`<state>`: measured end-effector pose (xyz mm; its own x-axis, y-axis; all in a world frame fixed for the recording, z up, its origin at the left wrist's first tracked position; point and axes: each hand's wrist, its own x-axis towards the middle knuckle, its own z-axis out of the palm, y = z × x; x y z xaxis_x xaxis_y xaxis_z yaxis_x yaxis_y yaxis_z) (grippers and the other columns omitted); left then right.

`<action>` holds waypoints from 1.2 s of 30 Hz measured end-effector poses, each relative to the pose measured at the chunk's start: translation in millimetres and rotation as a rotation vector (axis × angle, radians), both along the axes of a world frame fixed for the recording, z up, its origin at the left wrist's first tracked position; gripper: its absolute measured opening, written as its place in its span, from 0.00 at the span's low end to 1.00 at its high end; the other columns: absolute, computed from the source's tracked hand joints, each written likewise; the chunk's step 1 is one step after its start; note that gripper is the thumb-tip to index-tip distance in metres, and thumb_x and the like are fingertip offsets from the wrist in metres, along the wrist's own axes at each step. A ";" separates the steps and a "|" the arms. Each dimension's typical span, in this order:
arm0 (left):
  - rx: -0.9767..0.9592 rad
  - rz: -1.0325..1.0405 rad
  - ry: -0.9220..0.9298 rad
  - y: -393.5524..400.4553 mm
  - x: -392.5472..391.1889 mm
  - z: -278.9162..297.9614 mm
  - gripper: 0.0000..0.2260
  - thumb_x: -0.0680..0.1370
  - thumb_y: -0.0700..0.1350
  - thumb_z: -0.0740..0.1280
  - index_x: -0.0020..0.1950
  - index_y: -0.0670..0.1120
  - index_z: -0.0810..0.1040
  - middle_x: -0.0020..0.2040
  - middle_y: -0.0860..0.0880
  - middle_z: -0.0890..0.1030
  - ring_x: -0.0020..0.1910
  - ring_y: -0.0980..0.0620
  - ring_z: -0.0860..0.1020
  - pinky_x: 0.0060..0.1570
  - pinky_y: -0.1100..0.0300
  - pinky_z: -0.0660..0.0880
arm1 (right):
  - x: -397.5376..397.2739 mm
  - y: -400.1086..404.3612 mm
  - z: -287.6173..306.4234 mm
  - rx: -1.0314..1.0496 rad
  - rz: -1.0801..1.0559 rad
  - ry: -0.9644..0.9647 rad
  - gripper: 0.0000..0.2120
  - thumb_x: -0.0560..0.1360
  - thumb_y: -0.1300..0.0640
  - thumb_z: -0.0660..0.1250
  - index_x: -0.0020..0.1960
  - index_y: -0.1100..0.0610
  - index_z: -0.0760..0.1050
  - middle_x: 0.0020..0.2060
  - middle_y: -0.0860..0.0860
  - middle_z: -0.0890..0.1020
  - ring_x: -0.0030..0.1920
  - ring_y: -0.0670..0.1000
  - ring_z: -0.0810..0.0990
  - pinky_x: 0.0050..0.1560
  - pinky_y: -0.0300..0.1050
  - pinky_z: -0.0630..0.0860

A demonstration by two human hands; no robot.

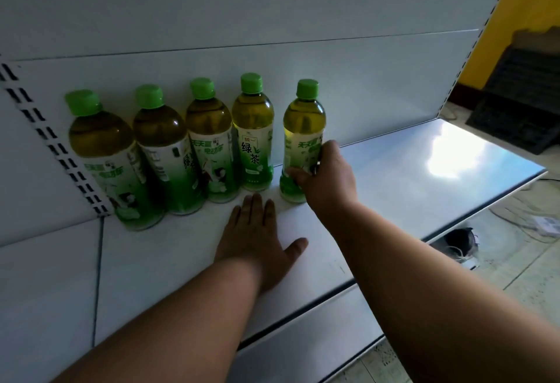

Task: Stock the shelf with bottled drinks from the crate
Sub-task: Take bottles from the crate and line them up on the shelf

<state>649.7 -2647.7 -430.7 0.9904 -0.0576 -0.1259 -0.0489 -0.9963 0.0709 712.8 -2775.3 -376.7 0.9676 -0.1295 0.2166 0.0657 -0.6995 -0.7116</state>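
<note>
From the head camera, a white shelf runs across the picture, with a white back wall behind it. Five green tea bottles stand on the shelf, close to the back wall. Four of them stand in a tight row on the left, side by side and almost touching. They all have green caps and green and white labels.

The fifth bottle stands a little to the right of the row, with a small gap between it and the next one. It is upright and its bottom looks like it sits on the shelf, though the hand hides part of it.

The right hand is wrapped around the lower part of this fifth bottle. The fingers curl over the label and the thumb is up near the middle of the bottle.

The left hand lies flat on the shelf, palm down, just in front of the gap. Its fingers are straight and close together, and the thumb sticks out to the side. It is not touching any bottle.

On the right, past the end of the shelf, a dark crate sits on the floor by a yellow wall. I cannot tell what is in it.
</note>
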 end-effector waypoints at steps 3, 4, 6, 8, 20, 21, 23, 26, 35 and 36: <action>-0.029 -0.007 0.008 -0.4 0.7 -0.8 0.43 0.78 0.71 0.46 0.80 0.44 0.36 0.81 0.41 0.37 0.79 0.46 0.36 0.77 0.50 0.37 | 21.3 8.0 6.0 -0.060 0.005 -0.014 0.26 0.71 0.47 0.76 0.61 0.57 0.70 0.56 0.55 0.77 0.57 0.58 0.76 0.55 0.54 0.76; -0.043 -0.006 0.004 -0.5 0.0 -1.4 0.43 0.78 0.71 0.46 0.80 0.44 0.36 0.81 0.41 0.37 0.79 0.46 0.36 0.77 0.51 0.36 | 28.0 11.2 7.4 -0.069 0.003 -0.013 0.27 0.71 0.47 0.76 0.62 0.57 0.70 0.57 0.56 0.76 0.58 0.58 0.76 0.57 0.54 0.76; -0.083 0.006 -0.009 -1.0 -1.3 -2.7 0.44 0.77 0.71 0.48 0.80 0.44 0.37 0.81 0.41 0.37 0.79 0.46 0.37 0.77 0.51 0.37 | 38.9 17.8 10.6 -0.046 0.000 0.024 0.26 0.73 0.50 0.75 0.65 0.58 0.69 0.58 0.57 0.76 0.59 0.59 0.76 0.57 0.52 0.74; -0.110 0.023 -0.019 -0.2 -1.4 -4.4 0.45 0.77 0.71 0.50 0.81 0.43 0.37 0.81 0.42 0.38 0.80 0.47 0.38 0.77 0.52 0.37 | 46.1 22.6 11.4 -0.031 -0.006 0.049 0.25 0.74 0.52 0.73 0.66 0.58 0.69 0.59 0.57 0.76 0.59 0.60 0.77 0.55 0.50 0.73; -0.084 -0.060 0.051 2.0 -21.1 37.2 0.44 0.76 0.70 0.58 0.81 0.44 0.50 0.81 0.42 0.52 0.79 0.43 0.53 0.76 0.47 0.55 | -66.4 -32.0 30.4 -0.212 0.141 0.047 0.35 0.73 0.48 0.74 0.74 0.51 0.63 0.68 0.53 0.72 0.67 0.56 0.74 0.62 0.51 0.74; -0.105 -0.093 0.008 -1.3 -31.7 45.3 0.42 0.75 0.69 0.61 0.80 0.45 0.55 0.80 0.42 0.59 0.77 0.42 0.59 0.74 0.47 0.60 | -82.3 -38.8 36.5 -0.250 0.138 0.064 0.35 0.72 0.48 0.73 0.75 0.51 0.62 0.69 0.53 0.71 0.68 0.55 0.73 0.63 0.51 0.74; -0.167 -0.185 -0.053 -14.8 -62.0 63.7 0.39 0.74 0.68 0.65 0.77 0.48 0.62 0.75 0.45 0.68 0.72 0.44 0.66 0.69 0.47 0.67 | -122.6 -54.9 52.1 -0.310 0.117 0.087 0.36 0.72 0.48 0.73 0.75 0.50 0.61 0.70 0.53 0.70 0.69 0.55 0.71 0.63 0.50 0.73; -0.259 -0.294 -0.090 -39.5 -114.8 84.1 0.36 0.71 0.68 0.69 0.73 0.51 0.67 0.69 0.49 0.73 0.67 0.47 0.70 0.65 0.48 0.71 | -196.1 -78.3 74.1 -0.388 0.028 0.141 0.37 0.71 0.47 0.72 0.75 0.50 0.60 0.69 0.54 0.69 0.68 0.56 0.71 0.61 0.50 0.73; -0.171 -0.744 -0.033 -125.5 -282.0 112.0 0.43 0.68 0.72 0.67 0.76 0.51 0.63 0.73 0.46 0.67 0.71 0.44 0.66 0.69 0.47 0.66 | -440.9 -154.9 115.6 -0.516 -0.399 0.413 0.36 0.66 0.42 0.75 0.69 0.50 0.66 0.65 0.55 0.72 0.64 0.58 0.73 0.62 0.57 0.75; -0.167 -0.768 -0.037 -134.2 -292.5 112.2 0.43 0.68 0.73 0.67 0.76 0.51 0.62 0.73 0.47 0.67 0.72 0.45 0.66 0.69 0.48 0.66 | -456.6 -161.8 116.1 -0.528 -0.428 0.437 0.36 0.66 0.42 0.76 0.69 0.50 0.66 0.65 0.54 0.72 0.64 0.58 0.73 0.62 0.57 0.75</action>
